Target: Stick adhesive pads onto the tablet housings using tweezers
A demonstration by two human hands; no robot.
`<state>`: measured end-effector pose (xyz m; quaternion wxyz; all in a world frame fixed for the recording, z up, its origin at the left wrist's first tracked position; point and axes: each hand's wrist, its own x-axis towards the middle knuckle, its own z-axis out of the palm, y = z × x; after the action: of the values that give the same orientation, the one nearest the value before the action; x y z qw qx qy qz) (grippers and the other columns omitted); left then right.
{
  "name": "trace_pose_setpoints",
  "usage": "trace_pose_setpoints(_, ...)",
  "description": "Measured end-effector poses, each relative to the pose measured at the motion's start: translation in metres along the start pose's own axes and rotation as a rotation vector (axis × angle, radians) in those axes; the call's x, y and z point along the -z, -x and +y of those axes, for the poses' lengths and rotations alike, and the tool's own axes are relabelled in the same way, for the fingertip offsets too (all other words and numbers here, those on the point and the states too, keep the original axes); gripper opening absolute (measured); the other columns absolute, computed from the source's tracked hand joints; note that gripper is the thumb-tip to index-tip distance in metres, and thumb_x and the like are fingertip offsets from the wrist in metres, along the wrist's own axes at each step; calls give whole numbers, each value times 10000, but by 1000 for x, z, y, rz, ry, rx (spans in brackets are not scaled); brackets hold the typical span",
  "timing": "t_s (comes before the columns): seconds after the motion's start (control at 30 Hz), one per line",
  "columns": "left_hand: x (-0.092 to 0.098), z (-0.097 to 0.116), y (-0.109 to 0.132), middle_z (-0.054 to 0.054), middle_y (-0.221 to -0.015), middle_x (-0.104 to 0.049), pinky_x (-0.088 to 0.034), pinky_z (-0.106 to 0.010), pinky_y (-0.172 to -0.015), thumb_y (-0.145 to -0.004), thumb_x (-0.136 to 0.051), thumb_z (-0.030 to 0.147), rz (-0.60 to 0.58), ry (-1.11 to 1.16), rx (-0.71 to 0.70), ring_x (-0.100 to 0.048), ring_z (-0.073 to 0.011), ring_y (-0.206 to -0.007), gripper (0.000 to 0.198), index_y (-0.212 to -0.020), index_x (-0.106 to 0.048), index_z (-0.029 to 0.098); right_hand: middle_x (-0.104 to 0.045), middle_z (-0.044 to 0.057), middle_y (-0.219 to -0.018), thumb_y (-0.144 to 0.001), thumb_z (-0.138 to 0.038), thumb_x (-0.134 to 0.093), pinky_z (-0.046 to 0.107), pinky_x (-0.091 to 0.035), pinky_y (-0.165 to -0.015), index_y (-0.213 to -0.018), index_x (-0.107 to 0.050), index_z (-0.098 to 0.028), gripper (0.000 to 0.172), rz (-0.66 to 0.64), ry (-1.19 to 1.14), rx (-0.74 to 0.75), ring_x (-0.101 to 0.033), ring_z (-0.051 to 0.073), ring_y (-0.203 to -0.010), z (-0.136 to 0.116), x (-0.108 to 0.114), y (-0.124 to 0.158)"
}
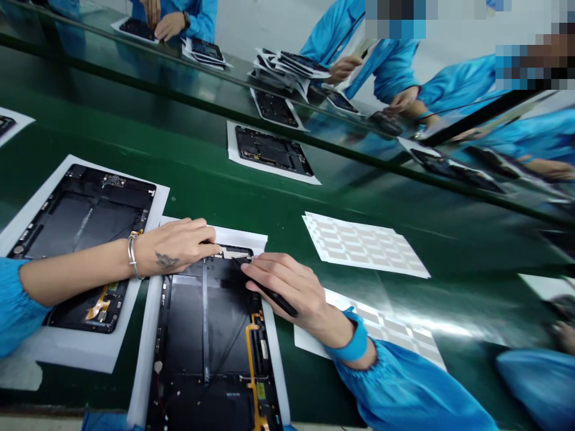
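An opened black tablet chassis [211, 341] lies on a white sheet right in front of me, with an orange flex cable along its right side. My left hand [175, 244] rests on its top edge, fingers curled and pressed down near the top middle. My right hand [287, 284] grips black tweezers [274, 296], their tip reaching the same spot at the chassis' top edge. A small pale strip [233, 254] sits there between both hands.
A second open chassis [85, 239] lies to the left, another [272, 149] farther up the green belt [251, 197]. Two white sticker sheets [363, 244] lie to the right. Across a glass divider, several people in blue sleeves handle more tablets.
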<state>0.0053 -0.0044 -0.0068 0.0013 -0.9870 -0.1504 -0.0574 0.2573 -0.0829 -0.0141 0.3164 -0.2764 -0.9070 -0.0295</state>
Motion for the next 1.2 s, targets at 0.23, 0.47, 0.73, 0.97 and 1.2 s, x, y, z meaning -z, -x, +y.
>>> trace_pose_setpoints(0.23,0,-1,1,-80,-1073,-623,-394,-304,-718,-1030,-384,119,24,-45,-20,-506,-197,-870,336,-1282,-581,220,-747,70,-816,-947,-217,-594,372,-587,-693,-980,-730,-207,140,158,-144,-280,-709,223,-775,-1,6,3)
trace_pose_setpoints(0.47,1,-4,1,-86,-1064,-592,-364,-298,-698,-1013,-400,92,19,-51,-51,-484,-203,-868,363,-1307,-569,220,-707,48,-635,-823,-584,-695,323,-552,-585,-745,-750,-177,417,406,-481,-1158,-682,199,-593,22,-4,9)
trace_pose_setpoints(0.73,7,-3,-2,-89,-1079,-588,-376,-302,-718,-1015,-391,89,-34,-49,-38,-482,-209,-872,397,-1357,-540,224,-681,40,-592,-744,-656,-730,290,-514,-601,-705,-732,-168,490,410,-660,-1253,-615,152,-572,19,-8,0)
trace_pose_setpoints(0.97,7,-4,-1,-89,-1074,-584,-387,-300,-723,-1012,-385,81,-29,-56,-43,-482,-204,-866,402,-1352,-550,217,-696,51,-658,-889,-551,-631,323,-532,-618,-726,-718,-186,409,414,-553,-1137,-644,181,-626,16,-5,4)
trace_pose_setpoints(1.2,5,-4,0,-84,-1064,-591,-378,-301,-707,-1007,-385,68,-2,-56,-53,-485,-204,-854,401,-1342,-545,218,-737,93,-894,-969,-217,-591,387,-558,-739,-1076,-697,-185,154,35,-146,-185,-645,224,-831,5,21,0)
